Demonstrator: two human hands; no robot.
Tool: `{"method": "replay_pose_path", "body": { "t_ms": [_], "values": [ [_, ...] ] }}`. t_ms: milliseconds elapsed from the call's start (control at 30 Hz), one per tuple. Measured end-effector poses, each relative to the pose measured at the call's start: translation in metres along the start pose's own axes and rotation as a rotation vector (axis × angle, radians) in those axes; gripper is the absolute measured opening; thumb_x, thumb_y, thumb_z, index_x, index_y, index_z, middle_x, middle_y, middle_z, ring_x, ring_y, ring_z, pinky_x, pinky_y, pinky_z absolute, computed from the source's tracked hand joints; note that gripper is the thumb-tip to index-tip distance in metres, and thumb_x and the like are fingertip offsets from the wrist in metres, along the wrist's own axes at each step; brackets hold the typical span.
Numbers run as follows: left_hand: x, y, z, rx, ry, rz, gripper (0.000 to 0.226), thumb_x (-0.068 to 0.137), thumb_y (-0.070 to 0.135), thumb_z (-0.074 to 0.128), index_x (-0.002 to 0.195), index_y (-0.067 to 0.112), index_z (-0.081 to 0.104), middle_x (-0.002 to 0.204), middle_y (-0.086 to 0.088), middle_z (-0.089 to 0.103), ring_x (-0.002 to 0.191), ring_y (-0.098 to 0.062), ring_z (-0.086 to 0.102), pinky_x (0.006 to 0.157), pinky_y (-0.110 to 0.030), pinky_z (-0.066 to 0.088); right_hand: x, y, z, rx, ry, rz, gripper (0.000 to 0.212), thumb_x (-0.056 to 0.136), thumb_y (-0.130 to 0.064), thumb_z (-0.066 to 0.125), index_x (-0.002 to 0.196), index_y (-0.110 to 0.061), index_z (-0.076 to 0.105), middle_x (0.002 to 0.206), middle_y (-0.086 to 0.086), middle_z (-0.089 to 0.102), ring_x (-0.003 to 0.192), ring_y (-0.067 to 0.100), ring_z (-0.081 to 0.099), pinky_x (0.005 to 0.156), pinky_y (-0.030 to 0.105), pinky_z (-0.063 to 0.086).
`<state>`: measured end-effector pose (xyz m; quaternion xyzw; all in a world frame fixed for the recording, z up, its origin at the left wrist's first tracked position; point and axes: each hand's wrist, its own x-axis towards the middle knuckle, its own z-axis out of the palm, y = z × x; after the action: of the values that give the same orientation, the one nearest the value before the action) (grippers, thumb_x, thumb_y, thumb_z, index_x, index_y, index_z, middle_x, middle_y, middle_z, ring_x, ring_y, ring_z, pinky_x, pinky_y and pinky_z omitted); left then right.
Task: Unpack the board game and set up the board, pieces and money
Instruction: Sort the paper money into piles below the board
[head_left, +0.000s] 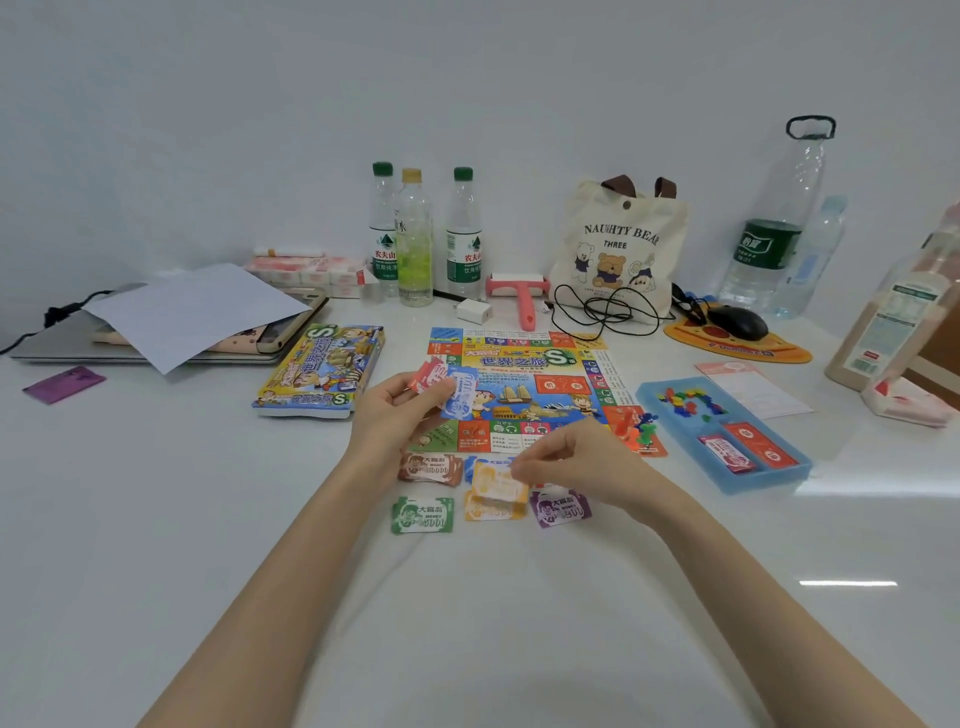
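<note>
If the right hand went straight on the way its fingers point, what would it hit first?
The right hand, pinching an orange note, points left. First in line looks like the brown notes; if it rides higher, the left wrist beyond. Height is unclear.

My right hand (571, 462) hiding most of the blue money pile (477, 461), orange note (496, 483) it pinches blurred, board (519, 364) near corner behind my left hand (387, 415) and its held notes (447, 389), tray pieces (685, 402) too small to tell, brown container (883, 332) cut by right edge
</note>
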<state>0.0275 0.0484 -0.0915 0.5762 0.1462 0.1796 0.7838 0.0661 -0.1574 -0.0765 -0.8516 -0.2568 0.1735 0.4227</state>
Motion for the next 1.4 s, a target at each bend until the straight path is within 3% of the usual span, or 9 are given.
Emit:
{"method": "replay_pose_path", "body": {
  "t_ms": [167,300,400,500,733,867,1067,1267,1400],
  "values": [
    [0.000,-0.003,0.001,0.027,-0.024,-0.004,0.022,0.078,0.013,0.075,0.098,0.007,0.066,0.092,-0.008,0.075,0.085,-0.019,0.072,0.075,-0.026,0.059,0.003,0.000,0.008,-0.160,-0.057,-0.010,0.009,0.083,-0.028,0.073,0.087,-0.022,0.079,0.078,-0.010,0.074,0.073,0.001,0.063,0.073,0.022,0.052],
    [0.001,-0.004,0.001,0.032,-0.025,-0.011,0.026,0.077,0.014,0.076,0.100,0.007,0.066,0.094,-0.008,0.075,0.088,-0.020,0.072,0.079,-0.029,0.059,0.007,0.000,0.013,-0.233,-0.018,-0.037,0.008,0.082,-0.027,0.074,0.087,-0.023,0.079,0.081,-0.008,0.075,0.078,0.004,0.065,0.074,0.023,0.053],
    [0.001,-0.004,0.001,0.032,-0.026,-0.015,0.027,0.078,0.014,0.076,0.102,0.006,0.065,0.095,-0.008,0.075,0.088,-0.021,0.072,0.078,-0.029,0.059,0.008,0.003,0.019,-0.290,0.015,-0.051,0.006,0.079,-0.025,0.076,0.084,-0.026,0.078,0.079,-0.009,0.074,0.078,0.004,0.067,0.077,0.026,0.055],
    [0.000,-0.004,0.002,0.023,-0.027,-0.016,0.023,0.078,0.013,0.075,0.099,0.007,0.066,0.093,-0.008,0.075,0.086,-0.020,0.073,0.074,-0.027,0.060,0.006,0.005,0.024,-0.362,0.053,-0.077,0.005,0.077,-0.025,0.075,0.082,-0.027,0.077,0.071,-0.011,0.072,0.068,0.004,0.066,0.071,0.023,0.053],
    [0.000,-0.004,0.002,0.031,-0.030,-0.016,0.029,0.077,0.014,0.076,0.102,0.006,0.065,0.095,-0.009,0.075,0.087,-0.020,0.073,0.073,-0.027,0.060,0.003,-0.001,0.024,-0.499,0.072,-0.100,0.015,0.079,-0.029,0.073,0.094,-0.029,0.076,0.072,-0.012,0.069,0.067,0.001,0.063,0.065,0.018,0.044],
    [0.000,-0.004,0.002,0.034,-0.029,-0.016,0.028,0.077,0.014,0.076,0.102,0.006,0.065,0.096,-0.009,0.075,0.088,-0.021,0.072,0.074,-0.027,0.060,0.001,-0.004,0.024,-0.493,0.061,-0.102,0.010,0.079,-0.028,0.073,0.088,-0.030,0.076,0.068,-0.013,0.068,0.065,0.000,0.061,0.060,0.013,0.039],
    [0.000,-0.005,0.002,0.056,-0.039,-0.019,0.034,0.077,0.016,0.076,0.106,0.005,0.065,0.097,-0.010,0.075,0.089,-0.023,0.072,0.079,-0.032,0.059,-0.006,-0.008,0.024,-0.482,0.054,-0.114,0.007,0.079,-0.028,0.073,0.085,-0.028,0.078,0.063,-0.017,0.063,0.068,0.001,0.061,0.070,0.020,0.051],
    [-0.003,-0.005,0.004,0.048,-0.055,-0.026,0.034,0.076,0.015,0.077,0.105,0.004,0.065,0.094,-0.009,0.075,0.085,-0.022,0.073,0.063,-0.023,0.059,-0.007,-0.008,0.023,-0.465,0.047,-0.121,0.007,0.079,-0.027,0.072,0.083,-0.027,0.077,0.066,-0.017,0.065,0.067,0.000,0.061,0.071,0.024,0.053],
    [-0.004,-0.005,0.005,0.071,-0.086,-0.040,0.038,0.075,0.017,0.078,0.108,0.006,0.065,0.096,-0.009,0.075,0.087,-0.025,0.073,0.072,-0.030,0.060,0.000,-0.006,0.014,-0.196,0.292,-0.162,0.007,0.085,-0.029,0.070,0.090,-0.028,0.076,0.081,-0.017,0.068,0.077,-0.007,0.059,0.066,0.009,0.043]
  ]
}}
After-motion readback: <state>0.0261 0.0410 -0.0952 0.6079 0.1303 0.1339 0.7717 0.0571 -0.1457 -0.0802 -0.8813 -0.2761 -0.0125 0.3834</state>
